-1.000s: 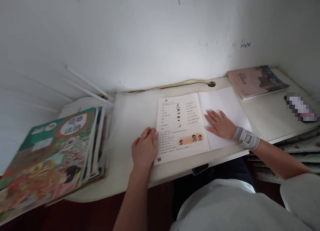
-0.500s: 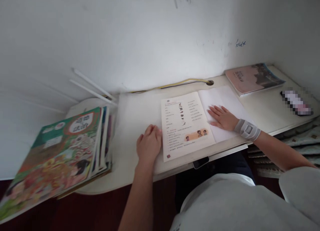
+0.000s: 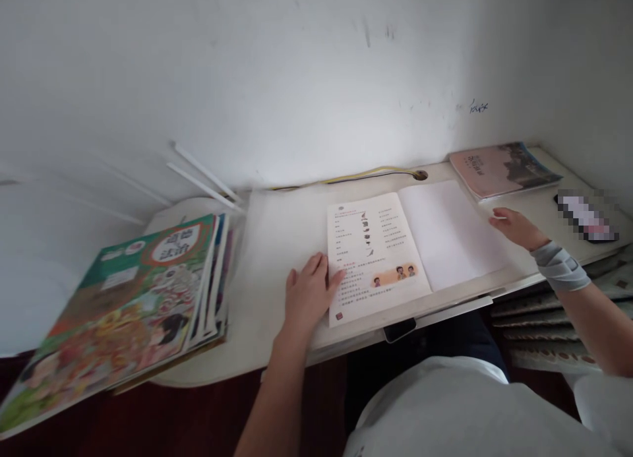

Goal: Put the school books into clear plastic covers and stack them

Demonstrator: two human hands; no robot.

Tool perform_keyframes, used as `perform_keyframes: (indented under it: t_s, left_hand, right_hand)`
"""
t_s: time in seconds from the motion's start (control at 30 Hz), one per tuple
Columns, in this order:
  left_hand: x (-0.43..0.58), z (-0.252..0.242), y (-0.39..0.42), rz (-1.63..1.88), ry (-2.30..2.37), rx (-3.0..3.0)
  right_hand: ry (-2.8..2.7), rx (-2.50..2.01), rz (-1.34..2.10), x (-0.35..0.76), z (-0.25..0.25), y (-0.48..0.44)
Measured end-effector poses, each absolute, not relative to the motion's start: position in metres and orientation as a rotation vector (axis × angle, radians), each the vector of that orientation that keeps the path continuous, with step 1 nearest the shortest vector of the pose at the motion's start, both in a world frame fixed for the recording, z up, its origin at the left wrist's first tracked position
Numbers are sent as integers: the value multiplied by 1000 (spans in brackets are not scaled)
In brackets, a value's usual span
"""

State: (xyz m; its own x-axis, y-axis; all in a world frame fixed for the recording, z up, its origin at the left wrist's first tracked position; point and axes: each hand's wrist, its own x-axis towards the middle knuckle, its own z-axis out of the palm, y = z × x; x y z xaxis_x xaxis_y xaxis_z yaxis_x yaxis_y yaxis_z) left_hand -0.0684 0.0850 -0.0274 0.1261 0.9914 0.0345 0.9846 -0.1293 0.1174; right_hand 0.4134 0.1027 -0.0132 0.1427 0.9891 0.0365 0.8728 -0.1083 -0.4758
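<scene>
An open booklet lies on the white desk, with a printed left page and a blank white right page. At the booklet's left edge rests my left hand, its thumb over the page margin and its fingers spread beside the edge. My right hand, with a grey band on the wrist, is just off the right page's edge. Its fingers reach toward the page, loosely extended, with nothing visible in them.
A stack of books with a green, colourful cover stands at the left. Far right lie a pinkish book and a phone. A yellow cable runs along the wall to a desk hole.
My right hand has come off the blank page and moved right, past its edge. My left thumb now lies over the printed page's margin. The view has shifted slightly.
</scene>
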Motion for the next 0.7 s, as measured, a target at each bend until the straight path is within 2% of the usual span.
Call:
perform_keyframes:
  t_s: [0.13,0.3,0.4,0.7]
  left_hand:
    - [-83,-29,80,34,1855,2358]
    - [-94,-26,54,-27,1691,2476]
    - [-94,-29,41,-62,1634,2497]
    - [-102,-40,42,39,1625,2505]
  right_hand:
    - [-1749,-2063,474,415,-12,104]
    - [-1986,-2055,408,410,-11,98]
    - [-1883,-2063,466,405,-13,94]
    - [-1050,-1715,1376,407,19,96]
